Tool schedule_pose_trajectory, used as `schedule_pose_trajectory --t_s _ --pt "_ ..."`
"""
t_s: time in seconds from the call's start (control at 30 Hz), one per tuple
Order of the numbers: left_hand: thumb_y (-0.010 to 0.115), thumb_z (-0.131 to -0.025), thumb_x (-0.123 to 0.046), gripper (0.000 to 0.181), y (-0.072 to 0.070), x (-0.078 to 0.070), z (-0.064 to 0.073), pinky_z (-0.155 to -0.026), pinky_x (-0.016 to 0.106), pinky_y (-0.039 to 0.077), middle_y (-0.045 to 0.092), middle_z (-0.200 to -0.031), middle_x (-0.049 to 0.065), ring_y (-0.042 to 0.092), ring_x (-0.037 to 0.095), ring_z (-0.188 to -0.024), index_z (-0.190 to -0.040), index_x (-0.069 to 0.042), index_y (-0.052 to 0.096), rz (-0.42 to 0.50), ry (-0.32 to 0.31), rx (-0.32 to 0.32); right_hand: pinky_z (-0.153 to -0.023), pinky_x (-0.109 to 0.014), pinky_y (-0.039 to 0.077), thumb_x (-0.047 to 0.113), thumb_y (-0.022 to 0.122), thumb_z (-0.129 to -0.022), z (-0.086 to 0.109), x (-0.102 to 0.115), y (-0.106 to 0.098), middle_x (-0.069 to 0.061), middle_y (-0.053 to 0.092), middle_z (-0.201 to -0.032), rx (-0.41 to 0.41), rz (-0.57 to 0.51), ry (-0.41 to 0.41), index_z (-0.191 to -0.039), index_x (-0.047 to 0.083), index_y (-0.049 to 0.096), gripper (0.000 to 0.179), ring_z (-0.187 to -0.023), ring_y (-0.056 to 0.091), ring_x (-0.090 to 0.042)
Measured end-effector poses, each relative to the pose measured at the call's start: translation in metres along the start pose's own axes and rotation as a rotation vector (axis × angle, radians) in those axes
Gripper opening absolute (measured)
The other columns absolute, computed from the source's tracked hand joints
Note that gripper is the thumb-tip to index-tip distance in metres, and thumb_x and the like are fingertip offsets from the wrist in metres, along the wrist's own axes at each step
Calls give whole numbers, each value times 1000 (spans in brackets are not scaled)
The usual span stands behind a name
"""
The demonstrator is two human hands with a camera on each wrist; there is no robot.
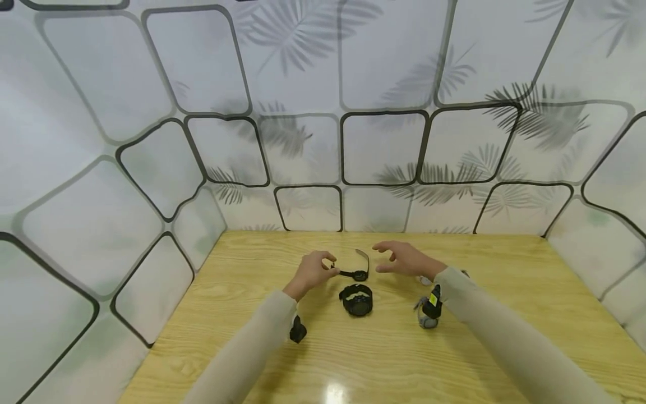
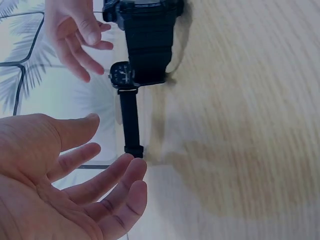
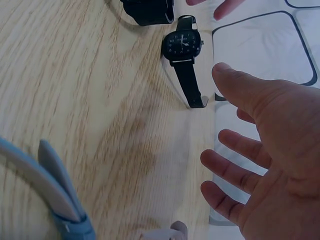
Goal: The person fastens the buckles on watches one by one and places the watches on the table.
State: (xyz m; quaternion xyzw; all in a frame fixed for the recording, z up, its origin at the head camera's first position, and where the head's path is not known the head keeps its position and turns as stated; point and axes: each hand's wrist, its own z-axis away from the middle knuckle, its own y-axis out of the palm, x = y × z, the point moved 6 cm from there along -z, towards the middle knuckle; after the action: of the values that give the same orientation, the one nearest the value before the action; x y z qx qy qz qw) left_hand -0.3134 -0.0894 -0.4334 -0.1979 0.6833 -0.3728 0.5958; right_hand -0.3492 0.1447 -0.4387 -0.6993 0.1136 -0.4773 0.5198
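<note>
A slim watch (image 1: pixel 360 275) with a dark square face and a black strap lies between the hands; its face (image 3: pixel 181 45) shows in the right wrist view. My left hand (image 1: pixel 314 270) is at the strap's left end, thumb apart from the relaxed fingers (image 2: pixel 135 200); whether the fingertips touch the strap is unclear. My right hand (image 1: pixel 407 259) hovers right of the watch, fingers spread and loosely bent, holding nothing. Nearer the body sits a chunky black watch (image 1: pixel 357 303), its thick strap (image 2: pixel 149 52) looming in the left wrist view.
A grey-blue watch (image 1: pixel 428 321) lies below the right wrist, its strap (image 3: pixel 60 187) visible in the right wrist view. Another pale item (image 1: pixel 425 280) is partly hidden by the right forearm. A patterned curtain (image 1: pixel 313 207) borders the wooden table (image 1: pixel 242 280) behind and at the sides.
</note>
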Motion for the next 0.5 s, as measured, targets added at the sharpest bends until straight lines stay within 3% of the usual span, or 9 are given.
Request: schedule_pose_trajectory --t_s 0.17,0.5 --pt "72 -98 -17 33 9 4 -2 -77 43 61 66 -128 22 71 34 -102 -126 0 70 17 -4 19 -93 -54 54 29 69 -101 -5 2 5 -26 50 -148 15 -22 32 -154 1 43 65 -116 62 -47" --pt "71 -99 -13 29 18 5 -9 -79 40 60 74 -110 20 71 31 -98 -124 1 71 -9 5 9 -93 -53 55 31 72 -99 -14 0 16 -25 49 -150 33 -45 60 -155 4 43 68 -115 63 -44"
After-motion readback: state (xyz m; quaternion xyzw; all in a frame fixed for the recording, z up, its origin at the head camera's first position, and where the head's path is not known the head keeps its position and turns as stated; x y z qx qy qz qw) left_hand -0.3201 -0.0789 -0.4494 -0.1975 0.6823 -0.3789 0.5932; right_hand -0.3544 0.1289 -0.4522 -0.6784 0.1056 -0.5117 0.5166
